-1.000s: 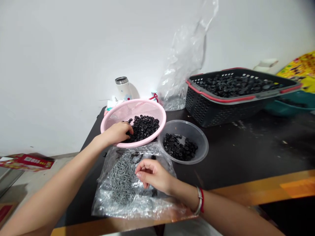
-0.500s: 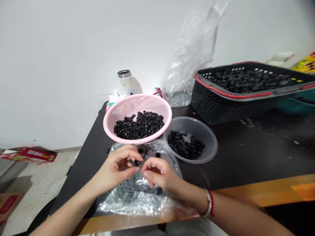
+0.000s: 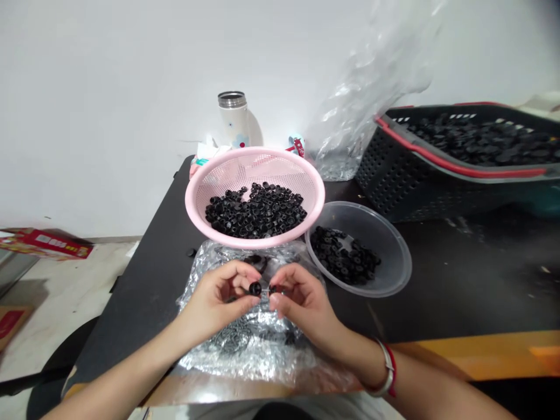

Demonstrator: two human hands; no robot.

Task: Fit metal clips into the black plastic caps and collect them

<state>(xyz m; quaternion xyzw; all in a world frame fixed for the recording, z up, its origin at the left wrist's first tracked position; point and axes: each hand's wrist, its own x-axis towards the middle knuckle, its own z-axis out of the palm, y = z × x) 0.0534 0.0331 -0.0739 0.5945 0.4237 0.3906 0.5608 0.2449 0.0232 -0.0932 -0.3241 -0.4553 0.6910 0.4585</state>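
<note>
A flattened red printed carton (image 3: 48, 244) lies on the floor beside a black-topped table (image 3: 144, 309). At the table's front edge, a person's left hand (image 3: 214, 300) pinches a round black plastic piece (image 3: 255, 288) between thumb and fingertips, closed firmly on it. The right hand (image 3: 304, 300), wearing a silver bangle (image 3: 387, 368) and a red cord, is also closed in a pinch and holds a smaller dark piece (image 3: 273, 289) against the first, just above a crinkled clear plastic bag (image 3: 249, 367). Whether a screw joins the two pieces is too small to tell. A thinned spread of grey screws (image 3: 231, 341) lies on the bag, with a few loose black pieces (image 3: 258, 261) at its far end. Behind, a pink mesh basket (image 3: 195, 204) holds a broad mound of black pieces (image 3: 256, 211), beside a white flask (image 3: 231, 114). To the right, a clear plastic bowl (image 3: 394, 256) holds a smaller heap (image 3: 343, 254), and a slack clear bag (image 3: 363, 99) stands by the wall. A dark grey basket with red trim (image 3: 394, 181) holds a heavy layer of black pieces (image 3: 476, 143). Plenty of pieces and screws remain on the table.
</note>
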